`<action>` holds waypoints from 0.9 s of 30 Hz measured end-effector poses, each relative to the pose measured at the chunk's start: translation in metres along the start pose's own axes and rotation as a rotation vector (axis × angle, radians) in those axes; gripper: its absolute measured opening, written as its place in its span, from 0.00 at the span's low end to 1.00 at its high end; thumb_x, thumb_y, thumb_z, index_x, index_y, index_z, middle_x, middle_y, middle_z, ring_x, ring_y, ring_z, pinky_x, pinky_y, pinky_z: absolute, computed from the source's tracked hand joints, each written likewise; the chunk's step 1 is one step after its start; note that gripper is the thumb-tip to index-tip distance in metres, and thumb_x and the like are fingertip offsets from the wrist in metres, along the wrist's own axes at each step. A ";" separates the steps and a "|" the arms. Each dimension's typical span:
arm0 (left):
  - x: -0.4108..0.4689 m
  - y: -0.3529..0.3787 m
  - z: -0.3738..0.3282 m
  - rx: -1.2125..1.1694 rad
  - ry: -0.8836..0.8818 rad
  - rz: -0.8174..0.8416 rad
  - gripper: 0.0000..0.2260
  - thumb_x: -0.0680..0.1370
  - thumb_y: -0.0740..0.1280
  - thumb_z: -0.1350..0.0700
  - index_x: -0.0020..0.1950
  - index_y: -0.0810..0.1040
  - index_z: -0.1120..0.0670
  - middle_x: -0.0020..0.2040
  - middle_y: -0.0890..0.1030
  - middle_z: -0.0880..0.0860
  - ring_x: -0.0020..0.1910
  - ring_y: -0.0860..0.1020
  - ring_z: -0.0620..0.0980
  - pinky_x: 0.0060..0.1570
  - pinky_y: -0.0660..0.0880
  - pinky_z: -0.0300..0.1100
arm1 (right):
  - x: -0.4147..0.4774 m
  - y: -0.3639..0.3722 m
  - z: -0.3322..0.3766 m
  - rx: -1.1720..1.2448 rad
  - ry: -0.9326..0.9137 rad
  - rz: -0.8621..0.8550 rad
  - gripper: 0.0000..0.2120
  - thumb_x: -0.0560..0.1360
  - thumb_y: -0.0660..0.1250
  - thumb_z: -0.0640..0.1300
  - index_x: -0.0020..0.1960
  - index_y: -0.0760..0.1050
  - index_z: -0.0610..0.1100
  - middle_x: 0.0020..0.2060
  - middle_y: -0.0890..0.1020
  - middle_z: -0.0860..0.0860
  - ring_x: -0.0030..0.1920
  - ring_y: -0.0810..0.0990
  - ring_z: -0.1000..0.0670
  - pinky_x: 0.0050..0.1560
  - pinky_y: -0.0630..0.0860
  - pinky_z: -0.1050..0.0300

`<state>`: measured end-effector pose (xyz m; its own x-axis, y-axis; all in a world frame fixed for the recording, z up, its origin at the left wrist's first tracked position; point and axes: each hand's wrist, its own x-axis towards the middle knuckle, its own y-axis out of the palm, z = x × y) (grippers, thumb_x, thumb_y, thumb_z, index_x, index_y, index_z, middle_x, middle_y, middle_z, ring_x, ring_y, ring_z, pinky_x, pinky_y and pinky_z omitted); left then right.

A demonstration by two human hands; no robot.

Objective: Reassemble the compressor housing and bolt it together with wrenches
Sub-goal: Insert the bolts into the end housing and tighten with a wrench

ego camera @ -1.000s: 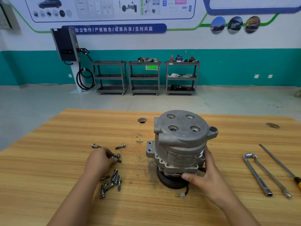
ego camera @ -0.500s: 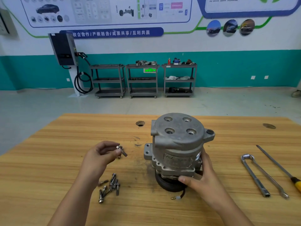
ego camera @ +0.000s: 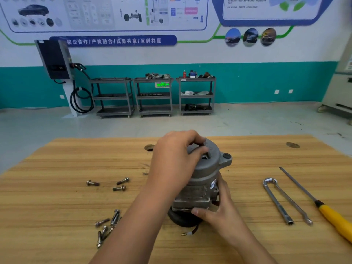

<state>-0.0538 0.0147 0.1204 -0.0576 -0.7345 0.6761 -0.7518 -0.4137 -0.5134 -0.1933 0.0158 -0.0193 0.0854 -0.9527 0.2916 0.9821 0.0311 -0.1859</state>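
Blue wall banner: "校企合作/产教融合/成果共享/互利共赢"
Left grip: pinches steel bolt atop grey metal housing
Right grip: clasps its base
Wooden surface: far edge just behind

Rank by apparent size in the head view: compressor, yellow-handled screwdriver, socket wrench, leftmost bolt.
compressor
yellow-handled screwdriver, cut off by the frame
socket wrench, only slightly shorter
leftmost bolt

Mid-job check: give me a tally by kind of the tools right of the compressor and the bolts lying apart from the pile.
Wrenches: 2
Yellow-handled screwdriver: 1
Stray bolts: 3
Total: 6
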 end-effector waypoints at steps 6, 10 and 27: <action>0.003 0.003 0.003 0.109 0.147 -0.009 0.04 0.70 0.75 0.58 0.44 0.83 0.53 0.43 0.84 0.46 0.46 0.78 0.50 0.45 0.67 0.37 | 0.001 0.000 -0.002 0.018 -0.004 0.006 0.51 0.55 0.79 0.61 0.69 0.52 0.69 0.60 0.64 0.75 0.62 0.68 0.69 0.56 0.72 0.70; 0.002 0.004 0.003 0.168 0.244 0.009 0.05 0.67 0.76 0.62 0.41 0.83 0.56 0.40 0.84 0.48 0.42 0.78 0.52 0.42 0.67 0.37 | 0.002 0.000 -0.004 0.025 -0.005 0.008 0.54 0.55 0.78 0.63 0.72 0.52 0.64 0.62 0.64 0.73 0.64 0.68 0.65 0.63 0.73 0.57; 0.001 0.003 0.008 0.142 0.230 0.047 0.05 0.69 0.75 0.62 0.42 0.83 0.54 0.42 0.83 0.46 0.43 0.73 0.47 0.44 0.66 0.29 | 0.002 0.000 -0.003 0.046 -0.023 0.013 0.51 0.57 0.79 0.55 0.71 0.53 0.65 0.61 0.64 0.71 0.63 0.69 0.64 0.63 0.74 0.53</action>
<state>-0.0512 0.0083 0.1155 -0.2503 -0.6197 0.7439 -0.6462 -0.4652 -0.6050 -0.1934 0.0133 -0.0222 0.1020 -0.9449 0.3110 0.9875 0.0583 -0.1467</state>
